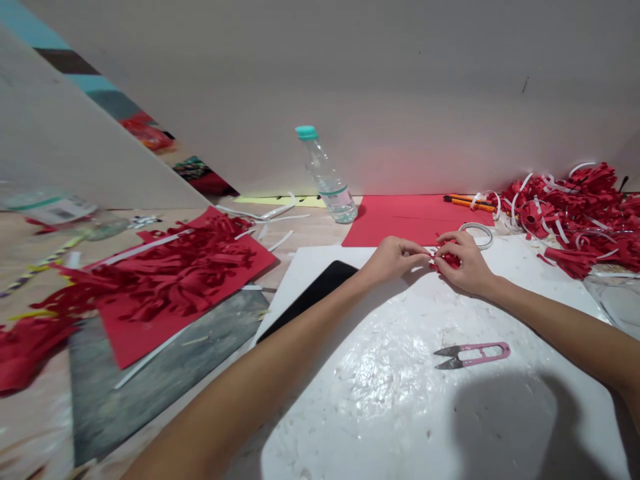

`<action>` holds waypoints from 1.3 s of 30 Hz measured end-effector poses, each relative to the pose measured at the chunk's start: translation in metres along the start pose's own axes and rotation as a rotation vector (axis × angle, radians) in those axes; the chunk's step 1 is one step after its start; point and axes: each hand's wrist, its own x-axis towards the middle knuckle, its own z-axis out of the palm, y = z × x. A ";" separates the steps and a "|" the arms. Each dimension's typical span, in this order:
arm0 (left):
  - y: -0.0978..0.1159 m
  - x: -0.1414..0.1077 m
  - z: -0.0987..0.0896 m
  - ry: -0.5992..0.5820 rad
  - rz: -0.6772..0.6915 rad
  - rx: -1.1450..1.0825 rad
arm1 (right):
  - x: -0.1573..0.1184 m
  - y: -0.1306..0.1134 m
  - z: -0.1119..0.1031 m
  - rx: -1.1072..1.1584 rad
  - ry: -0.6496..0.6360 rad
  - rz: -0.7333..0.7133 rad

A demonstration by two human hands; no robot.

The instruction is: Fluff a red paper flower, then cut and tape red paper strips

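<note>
My hands meet over the far part of a white board [390, 413]. My right hand [465, 265] is closed round a small red paper piece [449, 260], mostly covered by its fingers. Close against it, my left hand [395, 259] pinches at the piece's near end, where a bit of white shows. Whatever lies between those left fingertips is too small to make out. Pink-handled thread snips [473, 355] lie on the board nearer to me, blades pointing left. Just behind my right hand rests a white ring-shaped roll [477, 235].
A black phone-like slab [310, 297] lies under my left forearm. Fringed red paper [175, 273] covers red sheets at left. Red tassels with white loops [585, 213] pile up at right. A plastic bottle [330, 180] stands by the wall; orange pencils [467, 202] lie on a red sheet [390, 220].
</note>
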 end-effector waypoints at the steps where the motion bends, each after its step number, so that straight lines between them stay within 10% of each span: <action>1: -0.001 0.000 0.001 0.005 -0.005 0.001 | 0.000 0.000 0.000 -0.002 -0.001 -0.014; 8: 0.001 0.005 0.004 0.020 -0.055 0.023 | -0.001 -0.001 -0.001 -0.004 -0.022 -0.066; 13: -0.001 -0.033 -0.063 -0.052 -0.075 0.460 | 0.000 0.003 -0.001 0.005 -0.019 0.000; 17: -0.007 -0.103 -0.104 -0.171 -0.379 0.796 | -0.001 0.007 0.002 0.010 -0.022 0.029; 21: 0.000 -0.139 -0.087 -0.096 -0.514 0.912 | -0.001 0.008 0.003 0.002 -0.013 0.052; 27: 0.014 -0.123 -0.055 -0.007 -0.543 0.997 | -0.002 0.008 0.004 -0.021 0.006 0.062; 39: 0.032 -0.090 -0.073 0.205 -0.482 0.659 | 0.020 -0.031 -0.028 -0.020 0.042 0.184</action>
